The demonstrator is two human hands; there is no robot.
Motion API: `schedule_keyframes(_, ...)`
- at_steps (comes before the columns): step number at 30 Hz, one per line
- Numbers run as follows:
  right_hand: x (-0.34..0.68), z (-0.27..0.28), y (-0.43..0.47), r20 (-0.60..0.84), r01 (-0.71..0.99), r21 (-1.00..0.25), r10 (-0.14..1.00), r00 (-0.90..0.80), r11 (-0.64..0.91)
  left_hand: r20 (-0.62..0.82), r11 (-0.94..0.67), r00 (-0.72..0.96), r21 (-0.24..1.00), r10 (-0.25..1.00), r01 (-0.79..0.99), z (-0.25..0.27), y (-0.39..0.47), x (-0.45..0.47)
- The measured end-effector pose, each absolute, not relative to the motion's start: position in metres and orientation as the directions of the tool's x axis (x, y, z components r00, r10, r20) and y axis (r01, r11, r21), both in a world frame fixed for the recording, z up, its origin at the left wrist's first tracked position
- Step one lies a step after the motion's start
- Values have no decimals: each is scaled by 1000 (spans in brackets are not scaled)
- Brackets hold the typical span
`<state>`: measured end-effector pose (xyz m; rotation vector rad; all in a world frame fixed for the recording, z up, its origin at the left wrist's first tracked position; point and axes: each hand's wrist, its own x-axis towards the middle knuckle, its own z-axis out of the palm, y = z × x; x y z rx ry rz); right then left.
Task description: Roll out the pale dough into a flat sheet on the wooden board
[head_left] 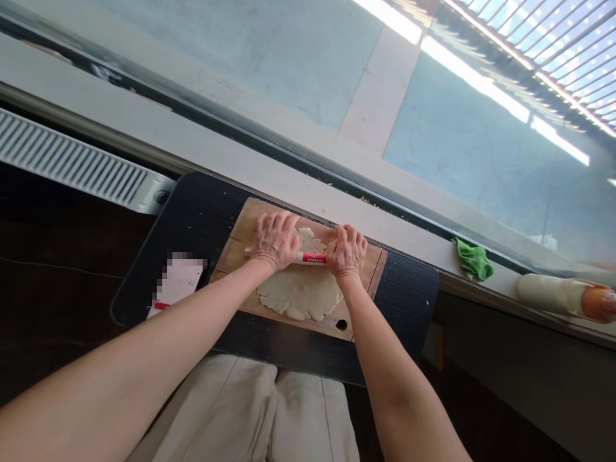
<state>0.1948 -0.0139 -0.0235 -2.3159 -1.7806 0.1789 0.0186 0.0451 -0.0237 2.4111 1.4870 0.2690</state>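
Observation:
A flattened sheet of pale dough [299, 294] with ragged, cracked edges lies on a wooden cutting board [373, 266]. Across it runs a rolling pin [314, 258] with a red and white label at its middle. My left hand [276, 239] is closed over the pin's left part, fingers curled forward. Over the right part, my right hand [347, 250] is curled in the same way. Both palms hide most of the pin, whose left end just shows past my left hand. Beyond the pin the dough's far edge shows between my hands.
The board rests on a small black table [187, 212] against a window sill [308, 192] with crumbs. A pink and white packet [180, 279], partly blurred, lies at left. A green cloth [474, 260] and a bottle [548, 294] are on the sill at right. A radiator [81, 160] stands left.

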Motion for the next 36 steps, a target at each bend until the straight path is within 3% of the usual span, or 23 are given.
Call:
schedule_keyframes(6,187,-25,-44,24,935,-266,967,252,-237,-8,-469,501,337,865,816,-23,20,11)
schedule_keyframes(12,196,-26,-6,12,934,-254,965,261,-249,-26,-479,506,283,862,831,-22,52,20)
schedule_keyframes(22,185,-18,-68,-62,805,-404,891,450,-434,5,-449,486,395,874,802,-19,39,15)
schedule_keyframes(27,189,-16,-61,-239,752,-447,875,421,-484,-104,-488,550,347,828,801,-19,55,28)
schedule_keyframes(36,183,-16,-43,-254,775,-427,884,392,-466,-208,-552,627,322,751,769,-10,65,42)
